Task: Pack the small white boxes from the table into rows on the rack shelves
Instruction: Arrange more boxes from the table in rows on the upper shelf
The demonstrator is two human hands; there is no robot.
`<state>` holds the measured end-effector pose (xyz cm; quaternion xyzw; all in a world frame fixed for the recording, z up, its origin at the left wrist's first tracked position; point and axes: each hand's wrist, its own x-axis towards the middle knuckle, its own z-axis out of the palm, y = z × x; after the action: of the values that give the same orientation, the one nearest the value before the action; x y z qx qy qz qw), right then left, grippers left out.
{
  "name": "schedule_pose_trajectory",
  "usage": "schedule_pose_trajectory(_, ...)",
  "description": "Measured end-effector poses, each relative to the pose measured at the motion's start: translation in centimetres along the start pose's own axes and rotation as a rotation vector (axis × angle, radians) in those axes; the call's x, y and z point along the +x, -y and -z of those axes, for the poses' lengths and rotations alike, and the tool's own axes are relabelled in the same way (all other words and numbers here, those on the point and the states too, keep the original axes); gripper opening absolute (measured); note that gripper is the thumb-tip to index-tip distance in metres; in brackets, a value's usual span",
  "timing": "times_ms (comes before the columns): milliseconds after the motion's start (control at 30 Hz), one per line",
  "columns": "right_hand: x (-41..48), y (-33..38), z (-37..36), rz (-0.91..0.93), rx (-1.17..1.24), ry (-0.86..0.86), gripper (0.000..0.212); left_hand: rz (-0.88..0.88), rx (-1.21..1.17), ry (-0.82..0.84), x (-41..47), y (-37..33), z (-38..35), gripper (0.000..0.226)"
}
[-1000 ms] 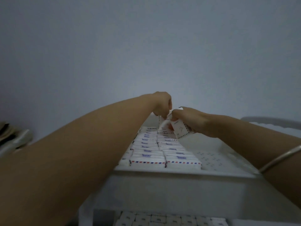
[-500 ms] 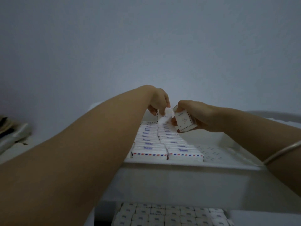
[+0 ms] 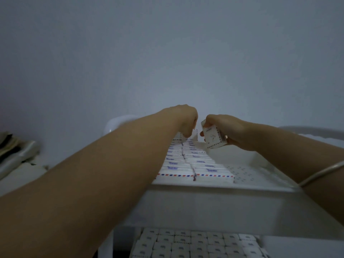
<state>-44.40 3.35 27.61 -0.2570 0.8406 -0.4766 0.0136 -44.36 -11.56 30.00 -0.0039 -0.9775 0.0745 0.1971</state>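
Two rows of small white boxes (image 3: 193, 162) with red-and-blue dashed edges fill the left part of the white rack's top shelf (image 3: 219, 189). My left hand (image 3: 187, 121) reaches to the far end of these rows, fingers curled down onto an upright box (image 3: 194, 134) there. My right hand (image 3: 226, 128) hovers just to the right, gripping a small stack of the white boxes (image 3: 214, 137) above the shelf. A lower shelf holds more packed boxes (image 3: 197, 244).
The right part of the top shelf's perforated floor (image 3: 247, 174) is bare. A plain wall stands behind the rack. A pile of cloth or bags (image 3: 14, 155) lies at the far left. A white rail (image 3: 312, 130) shows at the right.
My right hand has lifted its boxes slightly and drawn a little to the right, away from my left hand. My left hand stays at the far end of the rows.
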Motion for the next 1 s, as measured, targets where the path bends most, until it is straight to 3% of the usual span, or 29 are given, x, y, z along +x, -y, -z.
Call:
schedule_pose_trajectory(300,-0.2,-0.1,0.2,-0.019,-0.013,-0.034,0.022,-0.041,0.151,0.122,-1.0,-1.3,0.3,0.033)
schedule_pose_trajectory(400,-0.2,-0.1,0.3,-0.036,-0.036,-0.05,0.029,0.012,0.092,0.199,-0.9,-1.4,0.5,0.028)
schedule_pose_trajectory(533,-0.5,0.3,0.6,-0.027,-0.094,-0.1,0.02,0.05,0.015,0.232,-1.2,-1.7,0.8,0.026)
schedule_pose_trajectory(700,-2.9,1.0,2.7,-0.04,-0.328,-0.215,0.028,0.068,-0.144,0.302,-4.1,-1.6,2.5,0.035)
schedule_pose_trajectory(900,-9.9,1.2,3.9,0.003,-0.396,-0.021,0.018,-0.101,-0.314,0.081,-11.2,-3.0,5.0,0.043)
schedule_pose_trajectory(1000,-13.5,1.1,3.4,0.035,-0.382,0.12,0.022,-0.22,-0.434,0.07,-15.4,-4.3,5.7,0.046)
